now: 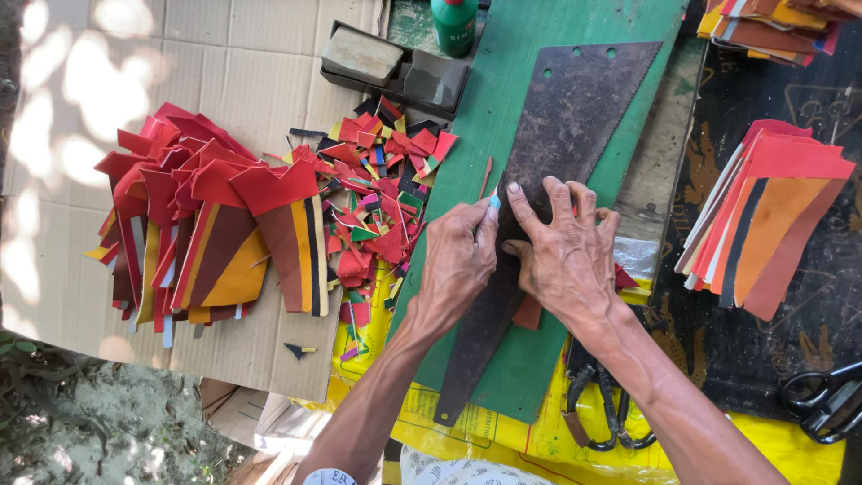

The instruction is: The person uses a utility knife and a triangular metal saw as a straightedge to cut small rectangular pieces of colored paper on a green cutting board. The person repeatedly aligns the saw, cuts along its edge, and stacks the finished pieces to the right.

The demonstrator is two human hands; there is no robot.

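A rusty saw blade (575, 108) lies on a green board (503, 108), over a piece of red-brown leather (528, 314) that pokes out beneath it. My right hand (566, 251) presses flat on the blade, fingers spread. My left hand (458, 260) is closed around a small cutting tool with a light blue tip (494, 203), held against the blade's left edge. A thin leather sliver (486, 176) lies just above the tip.
Cut red, orange and brown leather pieces (206, 224) are piled on cardboard (81, 117) at left, with small scraps (377, 189) beside them. A stack of uncut pieces (763, 216) sits right. Scissors (822, 400), pliers (597, 404), a green bottle (453, 22) and sharpening stones (395, 63) lie around.
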